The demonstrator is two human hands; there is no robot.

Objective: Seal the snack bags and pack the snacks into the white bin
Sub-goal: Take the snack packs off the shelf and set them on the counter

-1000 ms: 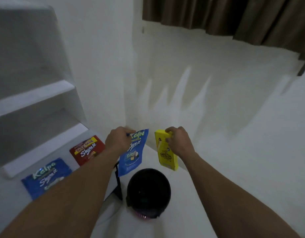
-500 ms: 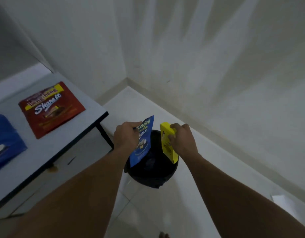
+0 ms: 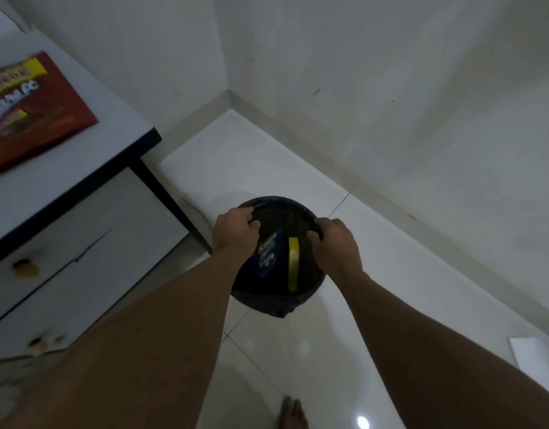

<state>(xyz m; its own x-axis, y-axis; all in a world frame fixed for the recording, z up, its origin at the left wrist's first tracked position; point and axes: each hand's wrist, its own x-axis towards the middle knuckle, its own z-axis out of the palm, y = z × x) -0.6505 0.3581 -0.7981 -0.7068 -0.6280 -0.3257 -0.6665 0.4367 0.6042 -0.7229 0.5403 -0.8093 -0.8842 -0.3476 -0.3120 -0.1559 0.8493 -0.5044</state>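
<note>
A round bin with a black liner (image 3: 267,305) stands on the white floor near the room's corner. Inside it, a blue snack bag (image 3: 267,257) and a yellow snack bag (image 3: 293,264) stand on edge side by side. My left hand (image 3: 234,232) hovers over the bin's left rim, just above the blue bag. My right hand (image 3: 335,246) hovers over the right rim beside the yellow bag. Both hands have loosely curled fingers, and a small gap separates them from the bags. A red snack bag (image 3: 29,109) lies on the table to the left.
The grey table (image 3: 121,119) has a dark edge and a black leg (image 3: 171,199) close to the bin's left. White drawers (image 3: 81,243) sit under it. Walls meet just behind the bin. A white sheet (image 3: 533,354) lies on the floor at right. My toes (image 3: 293,413) show at the bottom.
Both hands went down to the bin with the blue and yellow bags. The bags now sit inside it, apart from my fingers. The view tilted down and moved closer.
</note>
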